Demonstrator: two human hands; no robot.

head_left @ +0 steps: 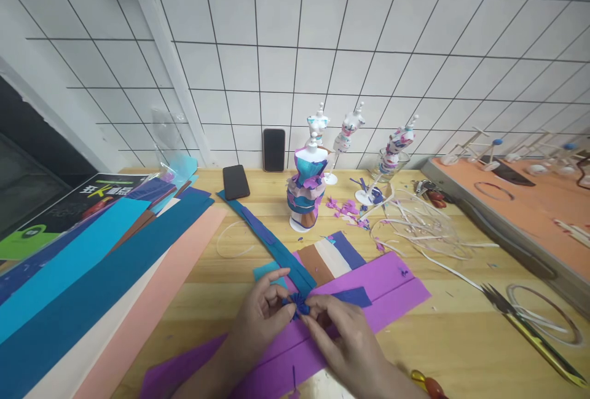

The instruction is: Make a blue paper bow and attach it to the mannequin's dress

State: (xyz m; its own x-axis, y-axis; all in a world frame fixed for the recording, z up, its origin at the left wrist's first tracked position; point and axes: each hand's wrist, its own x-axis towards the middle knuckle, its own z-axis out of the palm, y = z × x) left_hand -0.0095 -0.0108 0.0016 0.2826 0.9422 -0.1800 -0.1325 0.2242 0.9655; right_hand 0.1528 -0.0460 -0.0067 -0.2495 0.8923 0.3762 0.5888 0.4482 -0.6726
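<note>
Between both hands is a small pleated rosette of dark blue crepe paper (pixel 299 304). My left hand (pixel 265 307) pinches its left edge between thumb and forefinger. On the opposite edge, the fingertips of my right hand (pixel 338 328) are closed too. Under the hands lies a long purple crepe paper strip (pixel 382 282). A teal strip (pixel 276 245) runs diagonally back from the rosette. Brown, cream and blue paper pieces (pixel 334 257) lie just behind it. Farther back stands a small dress form (pixel 308 184) wrapped in teal, purple, blue and brown paper.
Long coloured paper strips (pixel 120 264) cover the left side. Two phones, one lying flat (pixel 235 182) and one leaning on the wall (pixel 273 149), sit at the back. Smaller dress forms (pixel 349 131), tangled white strips (pixel 424 221) and fork-like tools (pixel 530 331) are to the right.
</note>
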